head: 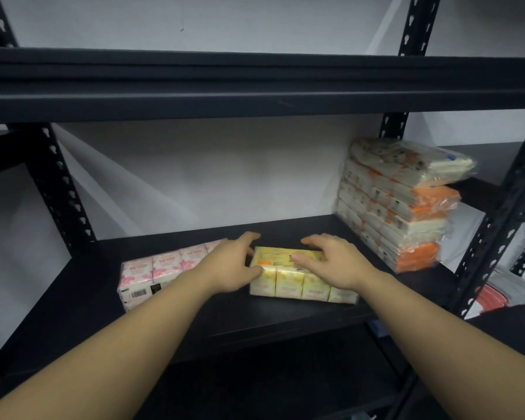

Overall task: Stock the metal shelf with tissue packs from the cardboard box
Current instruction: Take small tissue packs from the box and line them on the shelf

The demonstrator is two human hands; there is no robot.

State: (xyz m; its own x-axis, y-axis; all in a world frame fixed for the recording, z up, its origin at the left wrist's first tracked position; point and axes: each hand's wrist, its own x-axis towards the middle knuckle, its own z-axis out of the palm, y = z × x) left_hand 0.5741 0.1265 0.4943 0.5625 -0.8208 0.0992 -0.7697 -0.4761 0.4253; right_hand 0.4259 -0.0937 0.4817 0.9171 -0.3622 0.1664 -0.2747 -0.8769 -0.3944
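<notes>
Two loose tissue packs are seen on the middle board of the black metal shelf [285,316]: a yellow pack [297,277] near the front middle and a pink pack [164,271] just to its left, the two nearly touching at the back. Four small packets can be counted along the yellow pack's front face. At the right end of the board a stack [400,204] of orange-and-white packs is piled against the wall; about five layers can be made out, though the exact count is blurred. The yellow pack is flanked by both hands, both arms being stretched forward from the bottom corners. The left hand [234,268] is laid against the pack's left end, its thumb touching the front corner and its fingers reaching over the gap toward the pink pack. The right hand [328,262] is spread over the pack's top right, fingers loosely arched and thumb resting on the top face. Neither hand is clearly closed round the pack.
</notes>
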